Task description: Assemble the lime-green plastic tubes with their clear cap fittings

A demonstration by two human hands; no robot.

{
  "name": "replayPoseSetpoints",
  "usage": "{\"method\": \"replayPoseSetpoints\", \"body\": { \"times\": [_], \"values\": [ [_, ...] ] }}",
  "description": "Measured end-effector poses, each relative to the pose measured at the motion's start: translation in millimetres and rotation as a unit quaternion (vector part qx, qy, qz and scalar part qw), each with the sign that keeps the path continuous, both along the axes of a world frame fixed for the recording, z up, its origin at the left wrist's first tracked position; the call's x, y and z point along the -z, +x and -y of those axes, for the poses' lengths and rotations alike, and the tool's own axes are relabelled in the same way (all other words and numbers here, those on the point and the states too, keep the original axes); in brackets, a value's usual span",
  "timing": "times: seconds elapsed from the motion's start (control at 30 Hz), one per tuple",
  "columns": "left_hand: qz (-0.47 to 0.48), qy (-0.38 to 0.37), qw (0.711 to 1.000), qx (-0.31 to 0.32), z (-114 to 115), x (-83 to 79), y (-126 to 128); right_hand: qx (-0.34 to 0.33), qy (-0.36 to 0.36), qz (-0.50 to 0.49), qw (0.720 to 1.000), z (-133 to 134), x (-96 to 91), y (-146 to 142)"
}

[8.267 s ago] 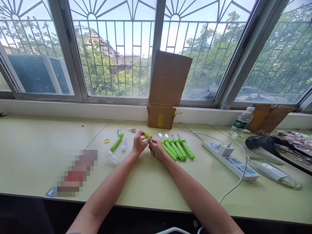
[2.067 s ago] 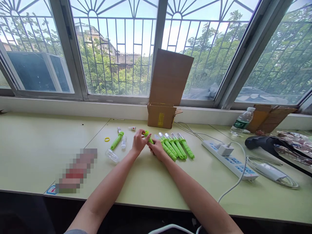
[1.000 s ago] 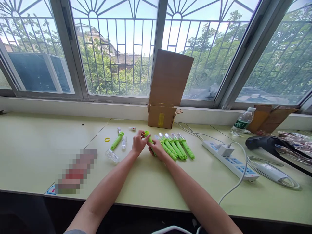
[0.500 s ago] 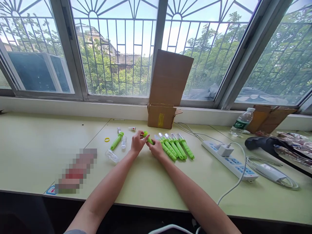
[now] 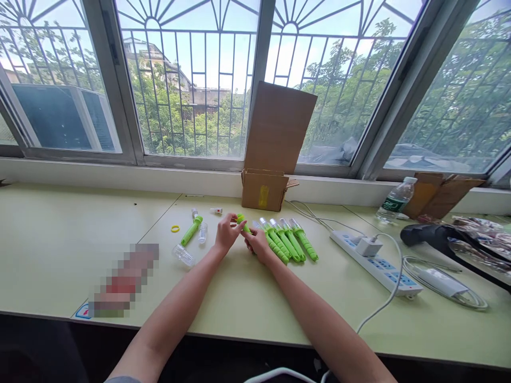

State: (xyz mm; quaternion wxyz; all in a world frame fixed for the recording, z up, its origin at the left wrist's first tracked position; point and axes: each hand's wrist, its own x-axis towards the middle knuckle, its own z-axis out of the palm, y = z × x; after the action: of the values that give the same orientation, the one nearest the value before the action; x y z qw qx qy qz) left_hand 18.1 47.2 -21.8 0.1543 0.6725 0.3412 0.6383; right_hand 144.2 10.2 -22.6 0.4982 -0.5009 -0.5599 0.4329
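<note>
Above the table I hold a green plastic handle (image 5: 240,218) tilted, its wider collar end pointing away from me. The fingertips of my left hand (image 5: 227,232) are closed at the collar. My right hand (image 5: 257,243) is wrapped round the grip, which is mostly hidden by the fingers. Right beside that hand lie several green handles (image 5: 296,246) in a row, with clear tubes on their far ends. To the left of my hands are another green handle (image 5: 191,231), a small clear cup (image 5: 203,233), a larger clear tube (image 5: 184,255) and a yellow ring (image 5: 175,229).
A small white part (image 5: 216,211) lies behind my left hand. At the window stands an opened cardboard box (image 5: 261,192). A power strip (image 5: 377,266) with cables, a water bottle (image 5: 397,200) and a black strap (image 5: 429,237) occupy the right side.
The held handle has turned slightly, and more of its collar shows. My right fingers have shifted a little along the grip; the things on the table stay put.
</note>
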Motion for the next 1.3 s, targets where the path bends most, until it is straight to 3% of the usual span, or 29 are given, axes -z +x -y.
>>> {"method": "replayPoseSetpoints", "body": {
  "times": [0.57,0.73,0.9,1.03,1.13,1.3],
  "values": [
    [-0.005,-0.001,1.0,0.006,2.4,-1.6,-0.3,-0.043,-0.017,-0.038,0.998,0.3,-2.1,5.3],
    [0.005,-0.005,0.999,0.042,5.4,-1.1,2.9,-0.046,-0.009,-0.016,0.999,0.5,-1.3,6.1],
    [0.044,-0.015,0.997,0.067,8.5,-0.4,5.1,0.016,0.08,0.095,0.992,-0.5,4.6,-1.8],
    [0.038,0.006,0.998,0.051,10.5,0.2,7.2,0.101,0.17,0.21,0.958,-5.0,7.8,-4.2],
    [0.028,0.019,0.999,0.039,10.5,0.7,8.2,0.125,0.181,0.24,0.945,-7.8,8.3,-2.5],
    [0.002,0.035,0.999,0.032,8.6,0.8,7.1,0.114,0.169,0.218,0.954,-9.2,8.3,-0.2]
  ]
}}
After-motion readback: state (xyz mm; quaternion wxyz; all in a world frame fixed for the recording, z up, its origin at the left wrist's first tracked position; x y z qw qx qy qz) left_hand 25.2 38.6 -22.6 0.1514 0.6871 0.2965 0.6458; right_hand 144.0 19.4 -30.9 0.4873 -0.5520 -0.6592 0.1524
